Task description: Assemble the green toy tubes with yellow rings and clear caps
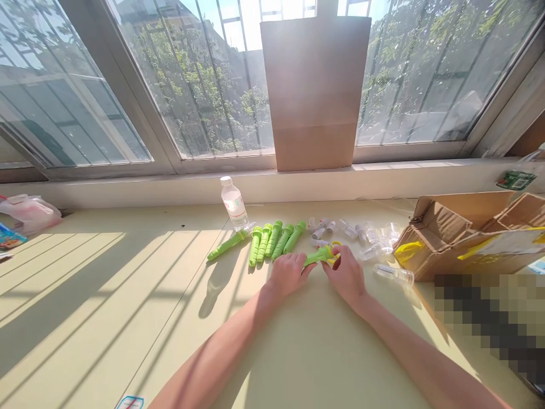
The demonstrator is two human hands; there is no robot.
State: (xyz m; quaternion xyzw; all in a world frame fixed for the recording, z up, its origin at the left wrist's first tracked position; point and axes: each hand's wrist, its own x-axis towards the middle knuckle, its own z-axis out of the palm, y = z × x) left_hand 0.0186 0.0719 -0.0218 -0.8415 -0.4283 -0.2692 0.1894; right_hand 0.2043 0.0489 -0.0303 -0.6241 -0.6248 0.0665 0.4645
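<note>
My left hand [290, 274] is closed around the body of a green flashlight-shaped plastic tube [315, 257], which lies nearly level just above the table. At the tube's right end, the fingers of my right hand [347, 275] pinch its head, beside a yellow looped piece [336, 244] whose kind I cannot make out. Left of my hands, several similar green tubes [276, 241] lie side by side in a row. Another green tube [227, 246] rests apart at a slant. Behind my right hand are several clear plastic cylinders [348, 229], some with grey parts.
A clear water bottle [234, 203] stands behind the tubes. To the right is an open cardboard box [472, 244] with yellow tape; a clear cup [394, 275] lies before it. A cardboard sheet [315, 94] leans on the window. Bags [34, 215] lie far left.
</note>
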